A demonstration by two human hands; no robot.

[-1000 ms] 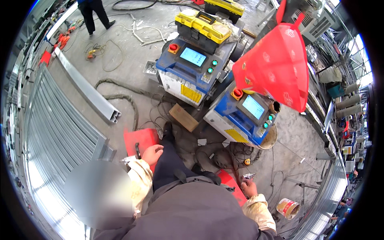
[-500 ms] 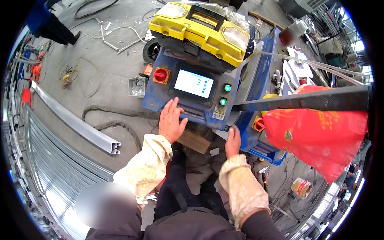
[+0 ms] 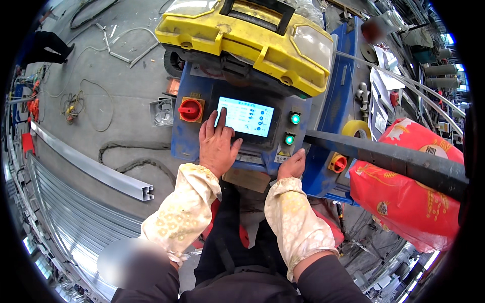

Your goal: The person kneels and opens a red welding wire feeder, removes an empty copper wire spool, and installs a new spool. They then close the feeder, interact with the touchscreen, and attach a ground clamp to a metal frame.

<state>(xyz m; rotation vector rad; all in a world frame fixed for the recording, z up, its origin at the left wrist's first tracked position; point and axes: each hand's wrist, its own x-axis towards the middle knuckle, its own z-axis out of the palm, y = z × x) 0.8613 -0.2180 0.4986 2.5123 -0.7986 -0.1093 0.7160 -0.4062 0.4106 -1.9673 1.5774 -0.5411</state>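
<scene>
My left hand (image 3: 217,146) reaches over the lit touchscreen (image 3: 246,117) of a blue control panel (image 3: 186,132). Its fingers are spread, with the fingertips at the screen's left part. Whether a fingertip touches the glass, I cannot tell. At the panel's lower right edge is my right hand (image 3: 291,165), its fingers bent together and partly hidden. Above it are two green lit buttons (image 3: 295,118). A red rotary switch (image 3: 190,109) on a yellow plate sits left of the screen. Pale patterned sleeve covers are on both forearms.
A yellow and black toolbox (image 3: 247,43) stands on top of the panel. A dark bar (image 3: 384,154) juts out at right, with a red bag (image 3: 404,197) hanging by it. Metal profiles (image 3: 91,161) lie at left near a dark hose (image 3: 134,146). Another person (image 3: 48,46) stands far left.
My left hand has moved up from the panel's lower edge onto the screen. My right hand has come up to the panel's lower right edge. The view has shifted closer to the panel.
</scene>
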